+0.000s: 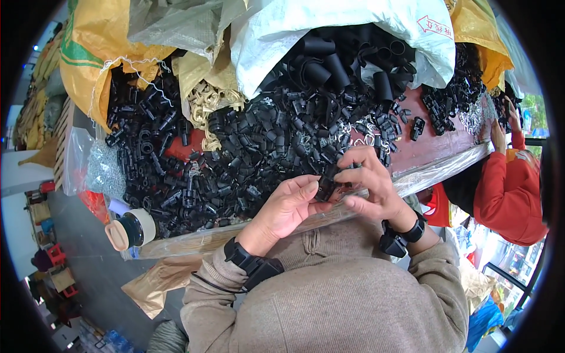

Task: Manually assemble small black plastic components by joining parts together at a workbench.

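Observation:
Between the thumb and fingers of my left hand (288,206) is a small black plastic fitting (325,188), held just above the table's near edge. Close on its right side is my right hand (372,183), its fingers half curled and its thumb apart from them. Those fingertips are at the fitting's edge; whether they touch it I cannot tell. Beyond both hands spreads a large pile of black plastic parts (253,138). Small pale metal pieces (368,136) lie among the parts to the right of the pile.
Sacks frame the far side: a white one (347,15) spilling black tubes (335,70), and a yellow one (88,35). Beige parts (209,103) sit mid-left. A clear bag of small metal pieces (105,167) and a lidded jar (132,228) stand left. A person in red (509,197) works at right.

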Available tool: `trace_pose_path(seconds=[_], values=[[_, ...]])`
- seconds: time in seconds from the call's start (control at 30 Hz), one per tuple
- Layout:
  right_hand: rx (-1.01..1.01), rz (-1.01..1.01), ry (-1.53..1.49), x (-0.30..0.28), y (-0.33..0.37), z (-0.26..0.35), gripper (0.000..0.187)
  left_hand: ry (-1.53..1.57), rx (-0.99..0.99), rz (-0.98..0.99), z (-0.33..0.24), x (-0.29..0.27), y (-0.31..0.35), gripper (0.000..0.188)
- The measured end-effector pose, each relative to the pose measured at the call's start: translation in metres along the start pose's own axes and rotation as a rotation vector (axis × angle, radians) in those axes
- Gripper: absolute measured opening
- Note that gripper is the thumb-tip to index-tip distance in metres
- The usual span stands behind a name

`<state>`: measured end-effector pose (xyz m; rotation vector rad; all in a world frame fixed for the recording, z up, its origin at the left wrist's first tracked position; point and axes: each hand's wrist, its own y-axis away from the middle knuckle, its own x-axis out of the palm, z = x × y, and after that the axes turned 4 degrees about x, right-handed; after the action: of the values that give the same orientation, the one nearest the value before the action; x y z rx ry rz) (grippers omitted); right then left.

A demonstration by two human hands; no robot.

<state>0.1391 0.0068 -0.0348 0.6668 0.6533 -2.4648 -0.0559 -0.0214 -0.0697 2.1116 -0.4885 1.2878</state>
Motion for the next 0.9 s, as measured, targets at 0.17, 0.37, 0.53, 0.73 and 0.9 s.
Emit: trace_pose_path(seconds=[0.17,0.37,0.53,0.73,0.9], values=[[0.203,-0.061,-0.237,0.001,0.005,-0.005,0.018,0.022,-0.013,0.091,-0.003,-0.004,-0.004,0.025],[0.180,0.003,-0.232,0.009,0.007,-0.009,0.010,0.049,-0.028,0.075,-0.003,-0.003,-0.007,0.025],[0.246,-0.046,-0.339,0.010,0.008,-0.010,0.011,0.030,-0.008,0.043,-0.005,-0.003,-0.008,0.025],[0.317,-0.064,-0.443,0.009,0.004,-0.002,0.010,0.017,0.002,-0.022,-0.001,0.000,-0.005,0.025],[0.303,-0.067,-0.342,0.009,0.002,0.005,0.009,-0.046,0.010,-0.057,-0.001,0.005,-0.002,0.025]])
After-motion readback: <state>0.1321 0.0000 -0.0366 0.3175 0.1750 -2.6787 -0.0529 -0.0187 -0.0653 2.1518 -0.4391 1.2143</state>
